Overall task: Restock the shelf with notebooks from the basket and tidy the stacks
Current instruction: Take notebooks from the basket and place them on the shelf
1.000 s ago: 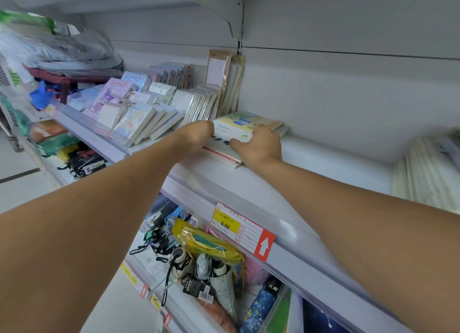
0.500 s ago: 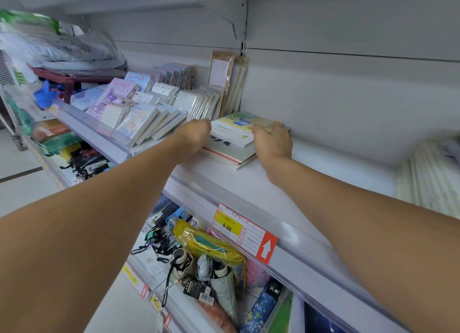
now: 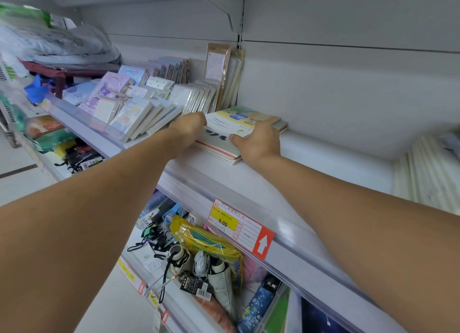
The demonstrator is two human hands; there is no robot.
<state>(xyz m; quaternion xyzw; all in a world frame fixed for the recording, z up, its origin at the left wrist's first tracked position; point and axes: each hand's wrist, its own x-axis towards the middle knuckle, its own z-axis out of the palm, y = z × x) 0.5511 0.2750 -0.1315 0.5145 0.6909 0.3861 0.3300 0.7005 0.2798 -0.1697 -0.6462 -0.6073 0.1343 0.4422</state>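
Now, going from the left, I see first the rows of small notepads point(image 3: 139, 113) that lean on the shelf point(image 3: 311, 183), and just beside them my left hand point(image 3: 190, 124), which presses against the left edge of the notebook stack point(image 3: 224, 143); its fingers are curled behind the knuckles, so I cannot tell whether they hold something or only push. The stack lies flat on the shelf, close to the back wall, and the top notebook point(image 3: 232, 122) is turned a little and does not sit square on the ones below. My right hand point(image 3: 258, 143) rests on the right front corner of the stack, the thumb laid along the front edge and the fingers lying over the cover, so it presses more than it grips. I judge the notebooks to be light, thin and a bit bendy, with smooth covers that slide easily on each other; so I would take them by the two side edges and squeeze gently, not push on one corner. To the right of the stack the shelf is bare for a good way, until the pale bundle point(image 3: 428, 173) at the far right, so there is room to slide. In front, the raised rail with the price label point(image 3: 239, 227) makes the edge, and the stack is near it.
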